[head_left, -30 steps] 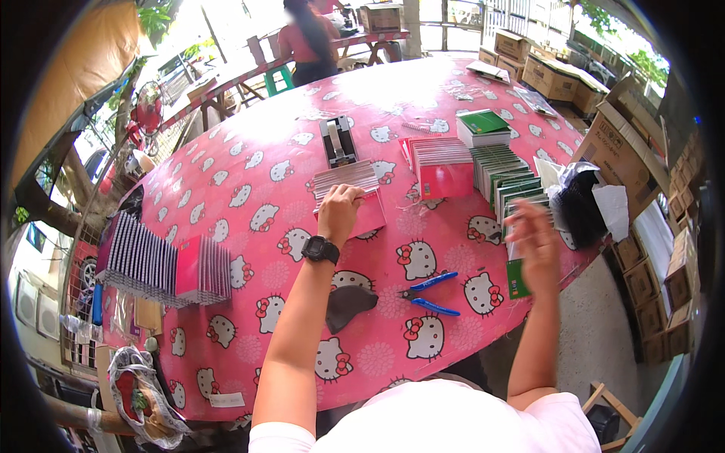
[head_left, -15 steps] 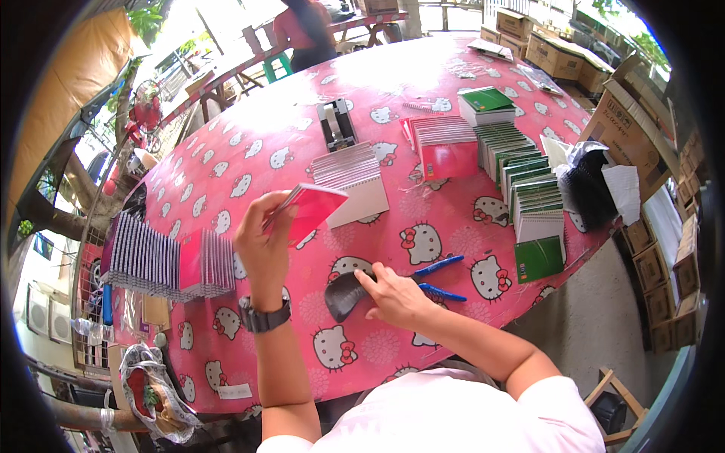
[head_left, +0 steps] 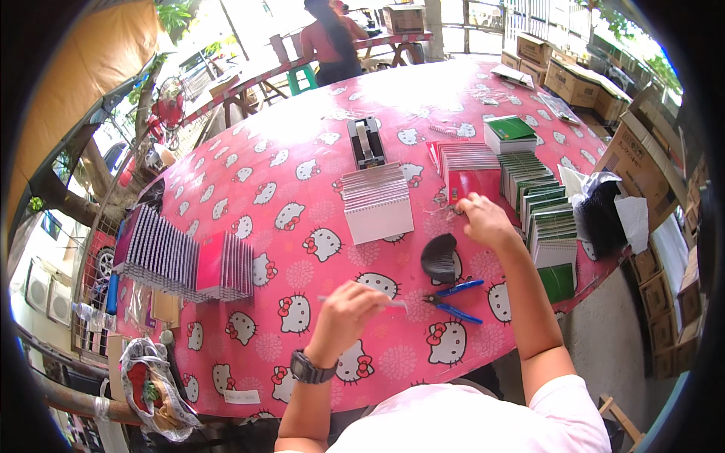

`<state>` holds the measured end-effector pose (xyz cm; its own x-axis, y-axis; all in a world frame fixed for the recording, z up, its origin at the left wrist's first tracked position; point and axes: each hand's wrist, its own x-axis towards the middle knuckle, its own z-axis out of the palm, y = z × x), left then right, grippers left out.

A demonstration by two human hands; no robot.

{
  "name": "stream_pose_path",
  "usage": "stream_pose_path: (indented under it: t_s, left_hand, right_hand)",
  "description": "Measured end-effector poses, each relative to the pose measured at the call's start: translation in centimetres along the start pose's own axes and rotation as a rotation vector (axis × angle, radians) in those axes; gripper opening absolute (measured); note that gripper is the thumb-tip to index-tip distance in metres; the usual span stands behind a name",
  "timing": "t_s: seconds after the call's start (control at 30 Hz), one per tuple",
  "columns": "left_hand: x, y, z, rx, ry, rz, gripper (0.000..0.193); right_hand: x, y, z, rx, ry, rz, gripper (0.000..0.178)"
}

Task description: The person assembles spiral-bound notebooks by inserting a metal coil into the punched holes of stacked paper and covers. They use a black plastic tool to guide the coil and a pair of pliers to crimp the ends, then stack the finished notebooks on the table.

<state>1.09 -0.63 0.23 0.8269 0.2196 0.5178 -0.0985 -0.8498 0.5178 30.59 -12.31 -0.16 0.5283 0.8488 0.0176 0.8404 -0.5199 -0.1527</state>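
My left hand [head_left: 347,313] is closed on a thin, pale, flat-looking thing [head_left: 396,304], seen nearly edge-on above the pink patterned tablecloth; its kind is not clear. Farther right, my right hand [head_left: 483,220] has its fingertips drawn together at a small tangle of thin, shiny strands [head_left: 451,209], just in front of the red notebooks [head_left: 474,181]. Whether it grips a strand is hidden. Between the hands lies a dark, curved, ridged bundle [head_left: 440,258]. Blue-handled pliers [head_left: 453,300] rest beside it, handles spread.
A row of purple notebooks [head_left: 158,253] and pink ones [head_left: 224,266] stands at left. White-paged notebooks [head_left: 380,215] lean before a tape dispenser [head_left: 366,143]. Green notebooks [head_left: 529,181] line the right, beside a larger black bundle [head_left: 602,215]. Cardboard boxes [head_left: 574,81] and another person [head_left: 330,45] are beyond.
The dark bundle has left my right hand and lies by the pliers. That hand has moved forward and right. My left hand has come down and nearer; the pink notebook's cover no longer shows there.
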Motion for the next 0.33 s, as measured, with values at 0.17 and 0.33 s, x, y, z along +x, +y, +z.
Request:
stream_pose_path:
  t_s: [0.17,0.33]
  left_hand:
    - [-1.6,0.1,4.0,0.069,0.015,-0.039,0.016]
    - [-2.6,0.3,3.8,0.067,0.032,-0.075,0.014]
  right_hand:
    - [4.2,-4.2,3.4,0.164,0.399,-0.236,0.037]
    - [8.5,-5.1,4.8,0.133,0.355,-0.372,0.037]
